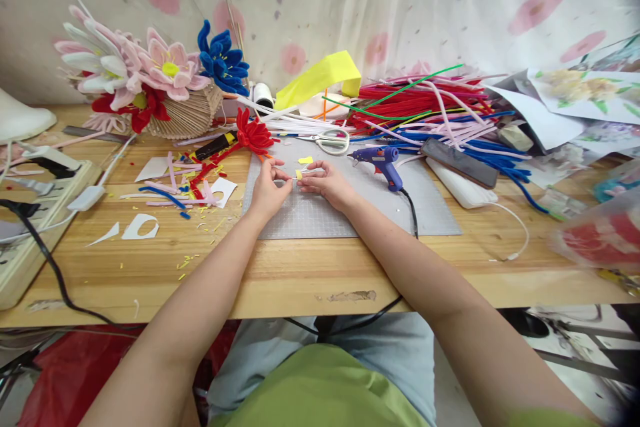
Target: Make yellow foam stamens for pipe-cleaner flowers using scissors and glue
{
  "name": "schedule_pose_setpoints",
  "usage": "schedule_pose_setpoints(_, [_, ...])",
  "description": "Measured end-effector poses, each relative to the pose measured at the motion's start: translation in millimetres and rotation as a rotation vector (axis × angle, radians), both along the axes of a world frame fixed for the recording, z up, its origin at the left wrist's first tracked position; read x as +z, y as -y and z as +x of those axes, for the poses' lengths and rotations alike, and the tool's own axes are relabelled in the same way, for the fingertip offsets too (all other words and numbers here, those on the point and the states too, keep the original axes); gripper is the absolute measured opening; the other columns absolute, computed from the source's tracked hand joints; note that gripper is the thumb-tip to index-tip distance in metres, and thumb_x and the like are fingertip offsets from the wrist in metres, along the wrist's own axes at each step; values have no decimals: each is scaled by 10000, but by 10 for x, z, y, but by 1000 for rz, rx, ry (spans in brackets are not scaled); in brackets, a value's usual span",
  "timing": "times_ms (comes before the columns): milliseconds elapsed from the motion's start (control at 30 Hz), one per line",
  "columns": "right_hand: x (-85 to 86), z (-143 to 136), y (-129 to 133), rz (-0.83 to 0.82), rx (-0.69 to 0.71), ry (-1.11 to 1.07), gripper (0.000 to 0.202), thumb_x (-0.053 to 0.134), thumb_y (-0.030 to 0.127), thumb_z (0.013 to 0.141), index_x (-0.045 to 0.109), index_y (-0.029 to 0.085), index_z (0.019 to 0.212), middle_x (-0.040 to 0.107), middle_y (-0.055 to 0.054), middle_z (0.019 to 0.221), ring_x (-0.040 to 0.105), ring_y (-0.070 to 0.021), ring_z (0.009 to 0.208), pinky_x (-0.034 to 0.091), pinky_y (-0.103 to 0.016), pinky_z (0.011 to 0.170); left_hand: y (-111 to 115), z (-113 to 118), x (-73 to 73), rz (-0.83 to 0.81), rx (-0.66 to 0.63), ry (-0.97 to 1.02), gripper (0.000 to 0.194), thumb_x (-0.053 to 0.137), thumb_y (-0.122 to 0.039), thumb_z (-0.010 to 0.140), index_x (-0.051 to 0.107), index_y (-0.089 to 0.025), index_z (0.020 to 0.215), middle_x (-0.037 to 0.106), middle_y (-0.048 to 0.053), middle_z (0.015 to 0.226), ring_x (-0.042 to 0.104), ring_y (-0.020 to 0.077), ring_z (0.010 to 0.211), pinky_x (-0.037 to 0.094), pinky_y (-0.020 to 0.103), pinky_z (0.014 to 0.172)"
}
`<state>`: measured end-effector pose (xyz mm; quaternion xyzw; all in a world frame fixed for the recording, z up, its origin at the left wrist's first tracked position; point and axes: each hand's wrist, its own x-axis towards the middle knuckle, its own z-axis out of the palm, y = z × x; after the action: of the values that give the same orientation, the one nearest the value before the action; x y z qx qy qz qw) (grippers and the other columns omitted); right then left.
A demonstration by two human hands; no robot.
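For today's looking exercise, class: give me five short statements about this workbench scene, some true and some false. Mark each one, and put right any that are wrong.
1. The purple glue gun lies on the grey cutting mat. True.
2. Both hands wear gloves. False: the left hand and the right hand are bare.
3. A small yellow piece is at the right hand's fingertips. True.
4. The handles of the scissors are bright red. False: they are a pale, whitish colour.
5. In the picture, the blue flower is to the right of the light pink flower with the yellow centre. True.
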<state>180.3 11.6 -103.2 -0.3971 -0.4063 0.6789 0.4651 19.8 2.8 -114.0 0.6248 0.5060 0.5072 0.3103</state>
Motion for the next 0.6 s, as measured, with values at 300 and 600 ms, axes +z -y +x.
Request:
schedule_pose_setpoints(300, [-21,-18,-15,-13,-25,13,457,767,112,589,422,205,873,651,55,676,672,-118,643,570,-271,644,26,21,25,-17,-63,68,450,600,-61,598,449,-210,995,639,5,844,628,146,856,457,320,847])
schedule_pose_setpoints(600, [-14,-43,-5,-2,-19,44,476,773,130,579,417,205,885,654,49,686,661,-107,618,561,-270,662,26,84,34,-167,-18,161,395,668,-183,634,463,-210,971,650,-19,754,626,115,636,481,266,658])
